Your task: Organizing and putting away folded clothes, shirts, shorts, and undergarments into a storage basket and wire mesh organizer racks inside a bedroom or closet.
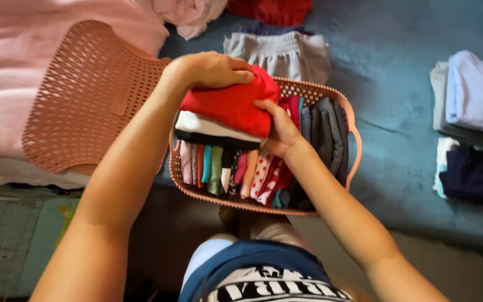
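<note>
My left hand (211, 70) rests on top of a small stack of folded clothes, with a red piece (233, 106) uppermost and a white and a black piece (208, 130) beneath. My right hand (279, 131) grips the stack's right side. Both hands hold the stack just above the left part of a salmon plastic basket (350, 120). Several rolled and folded garments stand upright in rows inside the basket, pink, green, teal and dotted ones in front and grey ones at the right.
A second salmon lattice basket (85, 95) lies tipped at the left on pink bedding (12, 61). Folded grey shorts (280, 53) lie behind the basket on the blue blanket (398, 84). Stacks of folded clothes, lilac (476, 92) and navy (473, 176), sit at the right.
</note>
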